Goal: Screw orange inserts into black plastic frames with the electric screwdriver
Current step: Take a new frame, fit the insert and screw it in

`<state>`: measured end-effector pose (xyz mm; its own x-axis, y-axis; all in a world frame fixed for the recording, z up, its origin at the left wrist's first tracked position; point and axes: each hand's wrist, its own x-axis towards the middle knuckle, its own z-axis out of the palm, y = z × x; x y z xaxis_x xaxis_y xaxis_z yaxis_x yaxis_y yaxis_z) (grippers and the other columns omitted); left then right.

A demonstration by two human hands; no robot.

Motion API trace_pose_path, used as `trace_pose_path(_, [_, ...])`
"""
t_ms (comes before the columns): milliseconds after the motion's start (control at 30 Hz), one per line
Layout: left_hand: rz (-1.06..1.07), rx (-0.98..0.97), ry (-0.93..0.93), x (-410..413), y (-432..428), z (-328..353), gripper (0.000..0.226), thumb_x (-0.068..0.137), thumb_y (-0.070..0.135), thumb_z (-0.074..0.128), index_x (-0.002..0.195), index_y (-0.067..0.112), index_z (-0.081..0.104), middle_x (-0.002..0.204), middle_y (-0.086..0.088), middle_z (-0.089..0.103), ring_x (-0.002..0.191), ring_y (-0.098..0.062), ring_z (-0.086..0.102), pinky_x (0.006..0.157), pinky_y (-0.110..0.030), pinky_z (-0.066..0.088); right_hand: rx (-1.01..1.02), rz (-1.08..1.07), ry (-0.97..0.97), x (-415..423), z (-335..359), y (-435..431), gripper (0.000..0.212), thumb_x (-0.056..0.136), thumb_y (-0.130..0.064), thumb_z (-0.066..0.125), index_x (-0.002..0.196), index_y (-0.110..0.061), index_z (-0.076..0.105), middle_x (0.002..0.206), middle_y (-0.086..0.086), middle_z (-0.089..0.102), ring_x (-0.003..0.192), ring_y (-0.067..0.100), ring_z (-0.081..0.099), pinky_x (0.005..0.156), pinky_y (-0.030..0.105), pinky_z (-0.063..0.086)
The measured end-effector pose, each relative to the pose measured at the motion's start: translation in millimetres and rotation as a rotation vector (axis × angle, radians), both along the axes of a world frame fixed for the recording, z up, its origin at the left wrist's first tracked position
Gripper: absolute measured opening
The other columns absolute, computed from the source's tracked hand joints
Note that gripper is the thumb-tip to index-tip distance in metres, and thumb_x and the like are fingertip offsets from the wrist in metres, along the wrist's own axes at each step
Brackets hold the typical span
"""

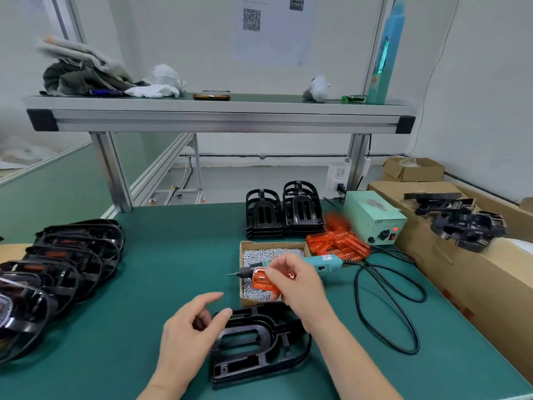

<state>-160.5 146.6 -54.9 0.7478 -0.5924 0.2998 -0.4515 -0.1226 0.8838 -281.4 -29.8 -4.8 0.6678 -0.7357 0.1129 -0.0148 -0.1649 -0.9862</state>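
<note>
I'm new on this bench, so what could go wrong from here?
The right hand pinches the orange insert and seemingly the electric screwdriver above the open screw box; the insert could slip into the screws. The left hand only touches the black frame lightly, so it might shift during seating.

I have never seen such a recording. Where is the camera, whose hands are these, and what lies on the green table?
There is no machine: a person works with bare hands, and the single camera sits on their head, looking down. The right hand pinches an orange insert; the teal electric screwdriver runs behind that hand, apparently held too. The left hand touches a black frame lying on the green table. Behind it stand a box of screws, loose orange inserts and stacked frames.
</note>
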Motion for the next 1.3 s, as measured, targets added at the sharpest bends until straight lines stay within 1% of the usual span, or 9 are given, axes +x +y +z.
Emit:
trace_pose_path(200, [-0.004, -0.028, -0.097, 1, -1, -2, 0.05, 0.077, 0.025, 0.084, 0.112, 0.055, 0.067, 0.074, 0.006, 0.056, 0.072, -0.015, 0.053, 0.074, -0.023, 0.045, -0.047, 0.054, 0.02, 5, -9, 12, 0.016, 0.094, -0.009, 0.066, 0.09, -0.023, 0.073, 0.082, -0.004, 0.073, 0.058, 0.011, 0.065, 0.056, 0.017, 0.048])
trace_pose_path(533, [-0.011, -0.023, -0.209, 2, -3, -4, 0.047, 0.078, 0.028, 0.083, 0.116, 0.05, 0.067, 0.076, 0.008, 0.056, 0.077, -0.015, 0.054, 0.076, -0.024, 0.045, -0.151, 0.143, 0.065, 10, -20, 21, 0.02, 0.092, -0.011, 0.067, 0.106, -0.026, 0.072, 0.087, 0.0, 0.075, 0.062, 0.011, 0.068, 0.062, 0.017, 0.049])
trace_pose_path(633, [-0.032, -0.003, -0.256, 3, -3, -4, 0.045, 0.077, 0.038, 0.084, 0.118, 0.048, 0.067, 0.074, 0.01, 0.057, 0.083, -0.015, 0.054, 0.077, -0.02, 0.043, -0.154, 0.15, 0.07, 11, -21, 20, 0.02, 0.092, -0.01, 0.068, 0.105, -0.025, 0.072, 0.082, -0.006, 0.074, 0.062, 0.01, 0.067, 0.062, 0.016, 0.048])
trace_pose_path(733, [-0.046, 0.005, -0.276, 3, -3, -3, 0.044, 0.073, 0.056, 0.07, 0.116, 0.047, 0.066, 0.077, 0.012, 0.058, 0.088, -0.012, 0.054, 0.079, -0.015, 0.041, -0.163, 0.164, 0.082, 10, -21, 20, 0.018, 0.092, -0.012, 0.068, 0.103, -0.026, 0.071, 0.078, -0.01, 0.072, 0.063, 0.008, 0.067, 0.063, 0.015, 0.048])
trace_pose_path(833, [-0.043, 0.004, -0.265, 3, -3, -3, 0.044, 0.073, 0.059, 0.065, 0.115, 0.046, 0.066, 0.082, 0.014, 0.058, 0.091, -0.011, 0.054, 0.081, -0.016, 0.041, -0.169, 0.186, 0.09, 10, -22, 20, 0.019, 0.093, -0.012, 0.067, 0.104, -0.027, 0.07, 0.075, -0.008, 0.073, 0.064, 0.008, 0.067, 0.063, 0.017, 0.049])
trace_pose_path(933, [-0.051, 0.014, -0.249, 3, -3, -3, 0.047, 0.073, 0.058, 0.066, 0.118, 0.043, 0.067, 0.085, 0.014, 0.059, 0.095, -0.011, 0.054, 0.083, -0.017, 0.041, -0.16, 0.218, 0.088, 9, -22, 20, 0.021, 0.096, -0.012, 0.063, 0.107, -0.028, 0.07, 0.078, 0.0, 0.074, 0.068, 0.012, 0.068, 0.063, 0.022, 0.051])
trace_pose_path(1033, [-0.055, 0.01, -0.239, 3, -2, -1, 0.047, 0.073, 0.061, 0.063, 0.116, 0.042, 0.068, 0.086, 0.014, 0.06, 0.095, -0.012, 0.055, 0.084, -0.019, 0.042, -0.14, 0.226, 0.094, 8, -21, 20, 0.022, 0.102, -0.016, 0.056, 0.112, -0.031, 0.069, 0.089, 0.007, 0.075, 0.074, 0.027, 0.069, 0.065, 0.027, 0.053])
trace_pose_path(1133, [-0.05, 0.004, -0.238, 2, -1, 0, 0.042, 0.073, 0.06, 0.064, 0.113, 0.045, 0.066, 0.087, 0.015, 0.061, 0.096, -0.012, 0.055, 0.083, -0.018, 0.041, -0.086, 0.193, 0.085, 2, -20, 16, 0.022, 0.105, -0.021, 0.052, 0.115, -0.031, 0.068, 0.098, 0.003, 0.073, 0.078, 0.036, 0.068, 0.068, 0.032, 0.055])
trace_pose_path(1300, [-0.033, -0.005, -0.236, 0, 0, 2, 0.038, 0.073, 0.057, 0.065, 0.11, 0.047, 0.064, 0.085, 0.013, 0.06, 0.093, -0.014, 0.055, 0.084, -0.019, 0.042, -0.049, 0.115, 0.06, -11, -23, 8, 0.025, 0.101, -0.007, 0.054, 0.109, -0.025, 0.07, 0.103, -0.003, 0.072, 0.072, 0.014, 0.065, 0.072, 0.032, 0.056])
